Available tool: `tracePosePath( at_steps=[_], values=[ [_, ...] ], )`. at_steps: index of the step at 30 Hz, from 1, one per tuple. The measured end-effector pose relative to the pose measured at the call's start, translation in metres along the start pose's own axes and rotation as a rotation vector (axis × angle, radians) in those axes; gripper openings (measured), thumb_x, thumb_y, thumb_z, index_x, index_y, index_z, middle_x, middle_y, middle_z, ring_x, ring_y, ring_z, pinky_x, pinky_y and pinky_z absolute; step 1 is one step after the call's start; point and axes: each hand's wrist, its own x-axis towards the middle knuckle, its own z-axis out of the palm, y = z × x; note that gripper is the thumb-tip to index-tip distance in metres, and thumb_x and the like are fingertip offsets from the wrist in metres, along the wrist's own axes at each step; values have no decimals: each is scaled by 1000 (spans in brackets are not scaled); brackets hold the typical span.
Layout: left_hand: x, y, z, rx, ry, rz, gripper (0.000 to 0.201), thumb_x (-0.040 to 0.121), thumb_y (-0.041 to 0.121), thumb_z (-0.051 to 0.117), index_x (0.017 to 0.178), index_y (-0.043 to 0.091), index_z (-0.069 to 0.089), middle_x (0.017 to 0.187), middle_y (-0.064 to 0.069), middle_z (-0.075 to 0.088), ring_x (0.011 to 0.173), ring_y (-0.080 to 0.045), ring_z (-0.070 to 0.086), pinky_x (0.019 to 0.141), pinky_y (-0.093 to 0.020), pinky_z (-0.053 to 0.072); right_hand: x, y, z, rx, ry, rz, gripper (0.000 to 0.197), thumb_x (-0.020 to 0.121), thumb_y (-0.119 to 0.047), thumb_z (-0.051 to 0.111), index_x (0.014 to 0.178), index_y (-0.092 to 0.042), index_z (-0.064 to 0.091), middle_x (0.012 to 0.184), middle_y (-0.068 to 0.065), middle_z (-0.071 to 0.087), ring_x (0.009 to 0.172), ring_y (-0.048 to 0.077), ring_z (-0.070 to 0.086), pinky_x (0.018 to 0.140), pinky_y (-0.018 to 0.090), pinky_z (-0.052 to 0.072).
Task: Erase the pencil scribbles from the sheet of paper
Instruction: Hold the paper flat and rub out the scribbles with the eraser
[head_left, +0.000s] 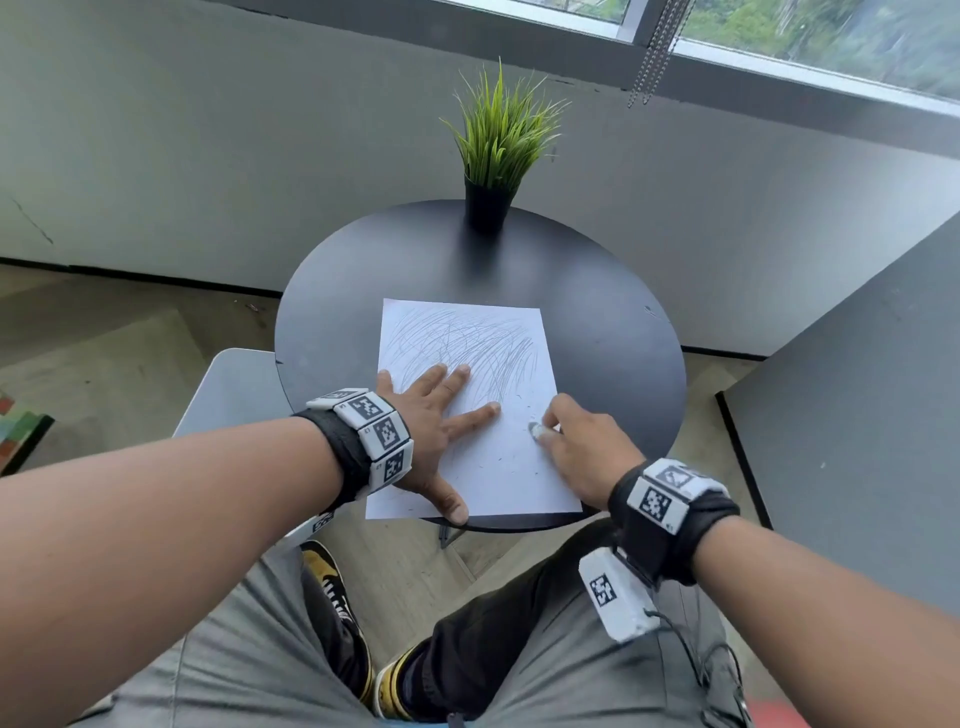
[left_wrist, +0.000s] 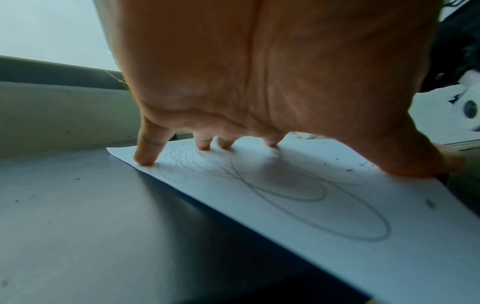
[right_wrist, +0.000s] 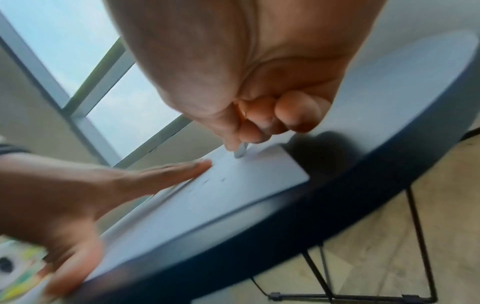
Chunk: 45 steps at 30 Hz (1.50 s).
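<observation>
Our left hand lies spread flat on the sheet of paper at the desk's near edge; our right hand pinches the eraser. The near part looks clean; pencil scribbles still cover the far half.

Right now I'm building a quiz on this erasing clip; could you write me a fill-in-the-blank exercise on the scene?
1. The left hand lies flat on the ____, fingers spread.
2. The right hand pinches a small white ____.
3. The potted plant stands at the table's ____ edge.
4. Most remaining scribbles cover the sheet's ____ half.

Missing words: paper; eraser; far; far
</observation>
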Motion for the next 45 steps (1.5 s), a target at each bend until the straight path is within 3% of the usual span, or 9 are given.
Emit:
tracePosePath(
  at_steps=[4, 9, 15, 20, 24, 30, 35, 41, 45],
  values=[
    [-1, 2, 0, 7, -8, -9, 134, 51, 100, 54, 149, 51, -24, 159, 0, -38, 151, -27, -26, 110, -77, 11, -37, -21, 31, -122, -207, -245, 24, 101, -45, 39, 100, -21, 40, 95, 12, 62, 85, 36, 57, 78, 44, 50],
    [0, 0, 0, -9, -4, -7, 134, 48, 103, 51, 147, 54, -26, 160, 2, -37, 151, -25, -26, 110, -76, 10, 0, -1, 0, -22, -3, -3, 25, 98, -47, 45, 97, -23, 46, 99, 11, 65, 87, 31, 60, 82, 43, 52],
    [-1, -1, 5, 12, 56, 12, 132, 52, 102, 49, 150, 49, -22, 161, -3, -35, 151, -28, -25, 112, -75, 3, -25, -37, 32, -160, -209, -255, 26, 100, -48, 40, 109, -24, 45, 106, 9, 63, 97, 31, 58, 84, 41, 48],
    [-14, -16, 13, -26, 83, 19, 123, 58, 101, 43, 152, 51, -17, 164, -2, -28, 152, -26, -22, 118, -66, 3, 1, -15, 11, -44, -108, -49, 25, 96, -52, 47, 100, -27, 47, 99, 1, 63, 90, 23, 59, 83, 39, 50],
    [-21, -21, 15, -55, 78, -21, 122, 59, 101, 44, 152, 51, -17, 163, -3, -30, 151, -27, -24, 119, -65, 0, -1, -12, 9, -88, -124, -65, 23, 95, -51, 46, 96, -28, 45, 89, -2, 62, 85, 21, 59, 80, 38, 50],
    [-18, -11, 16, -48, 88, -6, 126, 58, 99, 48, 152, 48, -19, 162, -6, -34, 151, -30, -26, 118, -67, 2, -22, -40, 38, -214, -209, -359, 20, 100, -43, 37, 115, -29, 41, 102, 9, 66, 93, 31, 60, 83, 44, 49],
    [-16, -12, 15, -39, 87, -7, 129, 56, 100, 49, 153, 47, -19, 162, -5, -33, 151, -30, -25, 117, -68, 1, 13, -30, 16, -100, -44, -133, 12, 99, -38, 41, 106, -30, 44, 104, 11, 63, 91, 32, 58, 83, 43, 50],
    [-9, -13, 15, -22, 95, 11, 130, 54, 100, 49, 151, 49, -20, 162, -7, -33, 151, -30, -25, 116, -69, 1, -20, -44, 38, -209, -321, -471, 10, 99, -30, 47, 108, -26, 50, 102, 4, 67, 93, 28, 60, 81, 41, 49],
    [-7, -14, 14, -15, 96, 21, 132, 53, 101, 49, 151, 49, -22, 162, -7, -33, 151, -31, -24, 116, -70, 1, 20, -32, 14, -135, -61, -214, 17, 100, -36, 45, 113, -26, 50, 107, 11, 65, 95, 31, 59, 82, 39, 48]
  ],
)
